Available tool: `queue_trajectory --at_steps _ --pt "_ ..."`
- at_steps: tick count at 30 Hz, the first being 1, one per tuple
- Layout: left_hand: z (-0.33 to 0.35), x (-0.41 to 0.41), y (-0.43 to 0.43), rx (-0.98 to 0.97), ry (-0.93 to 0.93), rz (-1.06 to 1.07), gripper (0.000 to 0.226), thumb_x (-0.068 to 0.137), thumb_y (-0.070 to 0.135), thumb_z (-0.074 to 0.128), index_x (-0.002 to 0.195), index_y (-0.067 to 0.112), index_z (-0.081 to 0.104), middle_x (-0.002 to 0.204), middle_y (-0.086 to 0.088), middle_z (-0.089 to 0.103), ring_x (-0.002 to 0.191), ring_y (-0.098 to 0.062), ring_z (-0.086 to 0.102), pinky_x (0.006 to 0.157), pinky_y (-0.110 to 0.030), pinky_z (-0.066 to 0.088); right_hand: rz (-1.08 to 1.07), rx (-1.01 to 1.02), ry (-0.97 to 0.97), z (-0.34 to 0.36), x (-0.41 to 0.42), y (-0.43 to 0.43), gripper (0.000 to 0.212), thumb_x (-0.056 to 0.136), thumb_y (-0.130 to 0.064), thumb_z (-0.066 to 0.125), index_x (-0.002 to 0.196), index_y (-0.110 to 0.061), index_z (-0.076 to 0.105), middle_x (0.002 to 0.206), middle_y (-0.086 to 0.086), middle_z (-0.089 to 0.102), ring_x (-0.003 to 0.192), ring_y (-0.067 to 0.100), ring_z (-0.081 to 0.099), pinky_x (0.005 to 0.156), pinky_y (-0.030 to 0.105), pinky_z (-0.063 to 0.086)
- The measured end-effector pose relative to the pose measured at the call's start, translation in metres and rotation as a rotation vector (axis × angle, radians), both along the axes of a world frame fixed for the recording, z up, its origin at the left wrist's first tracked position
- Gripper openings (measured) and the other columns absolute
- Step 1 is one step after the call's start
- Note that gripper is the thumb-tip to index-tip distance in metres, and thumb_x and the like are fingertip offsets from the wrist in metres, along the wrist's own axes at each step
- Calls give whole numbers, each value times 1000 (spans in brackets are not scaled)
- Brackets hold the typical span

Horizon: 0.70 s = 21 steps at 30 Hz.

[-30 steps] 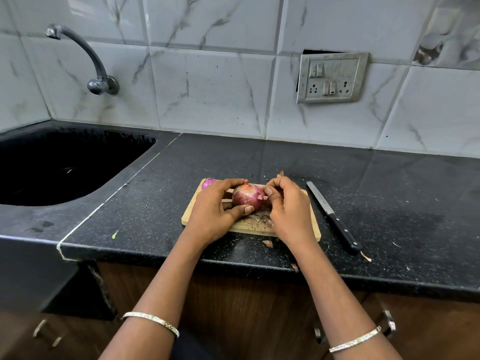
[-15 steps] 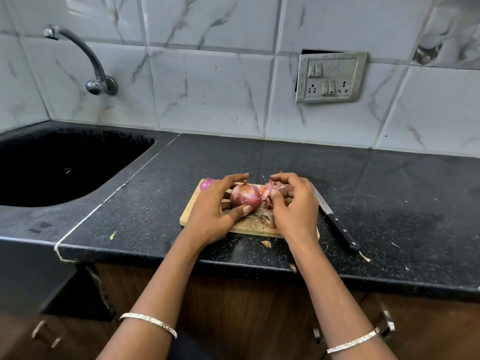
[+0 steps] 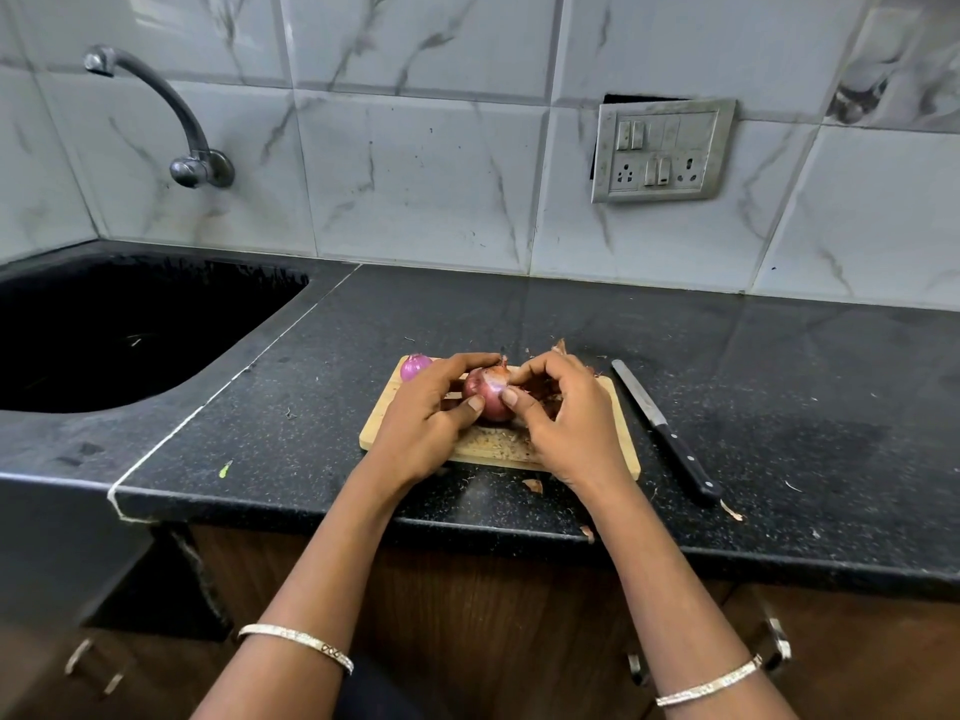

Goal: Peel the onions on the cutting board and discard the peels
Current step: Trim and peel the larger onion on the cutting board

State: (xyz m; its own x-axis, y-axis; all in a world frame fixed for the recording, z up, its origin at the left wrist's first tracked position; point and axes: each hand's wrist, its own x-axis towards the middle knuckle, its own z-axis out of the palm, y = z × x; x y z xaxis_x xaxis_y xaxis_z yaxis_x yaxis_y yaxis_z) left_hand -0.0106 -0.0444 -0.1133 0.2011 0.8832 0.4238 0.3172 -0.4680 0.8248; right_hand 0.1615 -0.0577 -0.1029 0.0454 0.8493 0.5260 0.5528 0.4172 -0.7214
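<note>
– Onion [image 3: 485, 397], head view, entry one: location?
– Over the middle of the board [image 3: 379, 433], between both hands. Red skin, partly loose at the top. Whether it touches the wood, cannot tell.
– Left hand [image 3: 426, 423]?
– Grasping the onion: fingers curled over its far side, thumb on the near side.
– Right hand [image 3: 566, 423]?
– Thumb and fingertips pinching the onion's skin on its right side.
– Other stock on the board?
– Second onion [image 3: 415, 367], purple and smooth, at the far left corner, half hidden behind the left hand. Peel bits [image 3: 493, 441] strewn on the near part of the wood.
– Off the board?
– Knife [image 3: 665, 433], black handle towards the person, lying just right of the board, apart from it. One peel scrap [image 3: 533, 484] on the counter [image 3: 519, 314] just in front of the board; another at the knife's handle end.
– Fixtures?
– Sink [image 3: 130, 330] at left, dark. Tap [image 3: 171, 116] on the tiled wall above it. Socket plate [image 3: 662, 150] on the wall, right of centre.
– Worn items?
– One bangle [image 3: 296, 644] on each wrist.
</note>
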Motion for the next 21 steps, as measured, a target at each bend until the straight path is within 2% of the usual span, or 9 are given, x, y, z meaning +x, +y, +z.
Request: queue_trajectory --at_steps 2,5,7,8,9,10,12,16,21 --pt "0 0 0 3 5 -2 49 85 21 58 133 31 64 126 10 69 117 -12 64 103 -45 51 -6 -39 -4 -1 1 1 9 88 -20 76 88 -23 67 109 -2 67 135 23 48 111 39 35" --pt "0 0 -2 43 26 28 46 86 23 58 132 27 65 125 11 69 113 -7 64 101 -33 52 -9 -60 -20 -3 3 2 5 90 -19 74 89 -21 69 114 0 68 140 18 41 111 34 31" --pt "-1 0 -2 85 32 75 43 89 25 57 131 23 67 125 11 69 112 -4 64 99 -22 50 2 -37 -9 -3 4 0 5 90 -17 73 89 -20 69 105 -3 70 126 4 48 106 20 34" --pt "-1 0 -1 105 35 104 39 91 25 59 130 21 67 125 11 68 112 -4 63 98 -17 48 8 -31 17 -2 5 -1 4 91 -15 72 89 -17 69 99 -3 71 112 0 54 98 11 37" --pt "-2 0 0 119 36 132 35 95 23 61 129 20 67 124 11 68 111 -4 62 97 -14 46 14 -32 58 -2 6 0 4 92 -14 71 90 -16 69 93 -2 72 98 0 59 90 9 43" --pt "-2 0 1 122 37 160 30 98 20 63 127 19 67 124 10 67 111 -4 62 98 -15 46 18 -34 102 -3 7 1 4 94 -14 69 90 -17 67 90 -2 72 88 3 63 83 16 51" --pt "-2 0 2 101 28 207 24 100 24 64 122 17 66 125 10 68 113 -6 62 100 -24 47 23 -32 174 -5 7 2 11 97 -16 64 89 -23 61 90 0 72 85 10 69 75 31 57" --pt "-3 1 2 44 -16 211 35 92 35 74 116 14 60 116 5 70 110 -10 66 97 -29 52 30 -54 337 -5 5 1 12 100 -6 57 94 -16 56 96 7 74 84 15 76 65 30 62" --pt "-1 0 1 53 4 168 44 94 27 73 132 23 52 119 2 67 111 -10 64 96 -30 53 -120 20 54 -1 6 0 28 91 -2 65 106 -24 69 102 -14 68 97 2 65 88 26 55"
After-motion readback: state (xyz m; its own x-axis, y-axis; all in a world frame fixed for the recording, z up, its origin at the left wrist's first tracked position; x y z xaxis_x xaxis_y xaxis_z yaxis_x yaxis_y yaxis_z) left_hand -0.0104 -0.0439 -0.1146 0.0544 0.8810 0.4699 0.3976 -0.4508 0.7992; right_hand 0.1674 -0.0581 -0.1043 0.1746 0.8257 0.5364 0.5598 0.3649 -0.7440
